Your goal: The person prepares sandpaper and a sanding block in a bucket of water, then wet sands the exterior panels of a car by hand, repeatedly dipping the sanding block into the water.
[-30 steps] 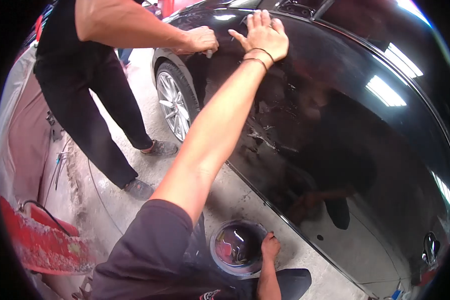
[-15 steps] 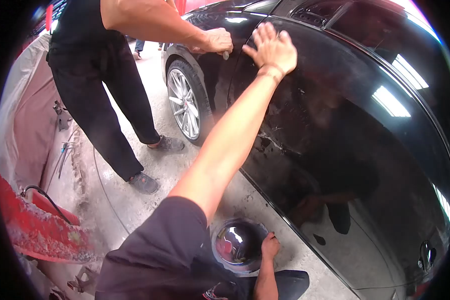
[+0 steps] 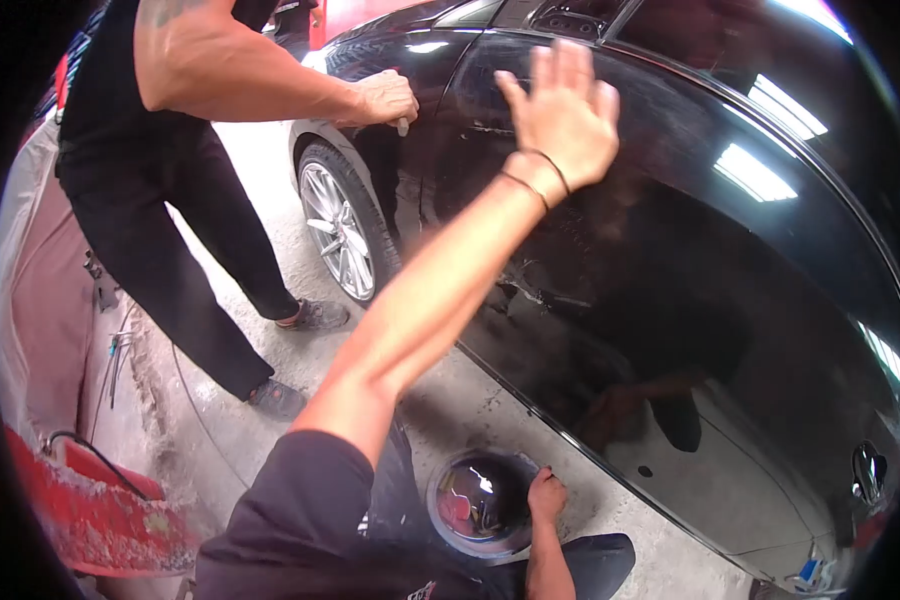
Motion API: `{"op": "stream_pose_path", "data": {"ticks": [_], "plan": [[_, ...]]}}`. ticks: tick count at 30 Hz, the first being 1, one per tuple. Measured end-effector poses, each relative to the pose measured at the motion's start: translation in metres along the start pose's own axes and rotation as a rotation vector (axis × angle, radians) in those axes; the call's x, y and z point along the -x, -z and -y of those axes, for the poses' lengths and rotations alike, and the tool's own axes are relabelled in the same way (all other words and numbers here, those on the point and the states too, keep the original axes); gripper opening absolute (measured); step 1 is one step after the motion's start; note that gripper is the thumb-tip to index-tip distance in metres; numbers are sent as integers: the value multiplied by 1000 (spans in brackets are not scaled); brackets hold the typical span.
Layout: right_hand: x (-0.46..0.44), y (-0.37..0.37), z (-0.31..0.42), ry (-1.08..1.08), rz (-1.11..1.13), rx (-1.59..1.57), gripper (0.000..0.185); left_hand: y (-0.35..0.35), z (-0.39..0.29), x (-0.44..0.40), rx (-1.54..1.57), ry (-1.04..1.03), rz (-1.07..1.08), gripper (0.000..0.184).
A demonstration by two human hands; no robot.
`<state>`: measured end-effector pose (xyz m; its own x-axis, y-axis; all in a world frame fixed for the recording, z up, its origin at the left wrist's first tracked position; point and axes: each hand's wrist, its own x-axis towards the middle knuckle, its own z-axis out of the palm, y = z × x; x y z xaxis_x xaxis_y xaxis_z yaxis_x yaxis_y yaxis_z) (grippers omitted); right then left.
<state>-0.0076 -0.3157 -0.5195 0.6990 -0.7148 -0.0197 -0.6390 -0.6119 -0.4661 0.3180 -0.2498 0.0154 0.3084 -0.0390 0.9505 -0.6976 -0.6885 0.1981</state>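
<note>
My left hand (image 3: 570, 120) is stretched over the upper part of a glossy black car door (image 3: 670, 280), its fingers spread. The hand seems to hold nothing; whether it touches the panel I cannot tell. Pale scuffs and smudges mark the door below it. My right hand (image 3: 547, 493) is low down, its fingers closed on the edge of a round dark basin (image 3: 440, 520) standing on the floor. Reflections cover the basin's shiny inside. To the left, a co-worker's hand (image 3: 388, 97) is at the front fender, closed on a small pale object.
The co-worker (image 3: 160, 190) stands in dark clothes beside the front wheel (image 3: 338, 230). A thin hose (image 3: 205, 425) runs along the concrete floor. At the lower left is a worn red metal piece (image 3: 100, 510). Pale sheeting (image 3: 45, 290) hangs behind.
The view has shifted, so the car and co-worker sit further left. My left hand has moved back along the door, fingers still spread. My right hand stays at the basin's edge.
</note>
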Motion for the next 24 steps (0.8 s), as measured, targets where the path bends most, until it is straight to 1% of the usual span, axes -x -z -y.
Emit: {"op": "stream_pose_path", "data": {"ticks": [2, 3, 4, 6, 8, 10, 12, 13, 14, 15, 16, 17, 18, 20, 22, 23, 24], "plan": [[-1, -8, -5, -5, 12, 7, 68, -4, -20, 13, 134, -128, -67, 66], [-2, -9, -10, -6, 17, 14, 68, 1, -9, 11, 58, -178, -23, 63], [-2, -6, -13, -4, 15, 5, 68, 7, 10, 9, 60, -235, 5, 61], [-1, -6, -9, -3, 8, -33, 67, -2, 49, -2, 2, -155, -26, 60], [3, -4, -9, 52, 4, -29, 67, 11, 74, -27, 34, 80, 161, 61], [3, -1, -7, 62, -15, -51, 67, 14, 66, -39, 81, 207, 206, 61], [6, 2, -4, 32, -44, -88, 67, 5, 30, -22, 33, 9, 76, 58], [6, 4, 0, 8, -28, -91, 67, 40, -19, -8, -172, -138, 241, 47], [5, 7, 3, -11, -10, -89, 67, 35, -55, 11, -66, -203, 34, 50], [5, 10, 3, -31, 12, -80, 67, 28, -86, 26, 108, -273, -84, 56], [3, 8, 1, -44, 12, -67, 66, 22, -113, 36, 228, -298, -81, 59], [1, 6, 1, -60, 14, -54, 66, 20, -130, 39, 263, -326, -75, 60], [3, 4, -1, -77, 20, -44, 66, 17, -130, 38, 272, -339, -67, 59], [5, 6, -1, -104, 34, -82, 65, 17, -94, 28, 206, -446, 9, 57], [2, 4, 1, -95, 35, -114, 65, 13, -42, 17, 19, -331, -11, 56], [1, 0, -1, -77, 31, -120, 66, 14, -12, 7, -61, -227, 33, 56], [1, 0, -5, -62, 25, -122, 66, -8, 28, 1, -46, -165, -35, 57]]}}
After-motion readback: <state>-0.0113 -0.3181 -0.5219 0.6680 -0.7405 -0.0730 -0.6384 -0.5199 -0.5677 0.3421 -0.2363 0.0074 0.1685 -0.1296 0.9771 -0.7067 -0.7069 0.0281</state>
